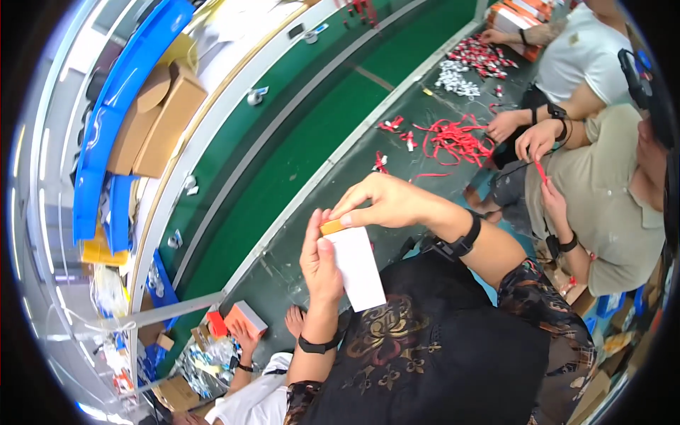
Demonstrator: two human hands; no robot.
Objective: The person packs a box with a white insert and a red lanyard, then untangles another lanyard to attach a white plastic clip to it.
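Observation:
A slim white box [359, 273] with an orange end is held up in front of my chest, tilted with the orange end toward the far side. My left hand [320, 270] grips its left edge, thumb along the white face and fingers behind. At the orange top, my right hand [379, 202] bends over with fingertips and thumb closed against it. The fingers of both hands meet around that end. What lies behind the box is hidden.
Red straps [457, 140] lie piled on the dark bench beyond my right hand, with white pieces [457, 78] farther back. Co-workers sit to my right and left. An orange-and-white box [244, 319] is under a co-worker's hand. A green conveyor [297, 166] runs behind the bench's edge.

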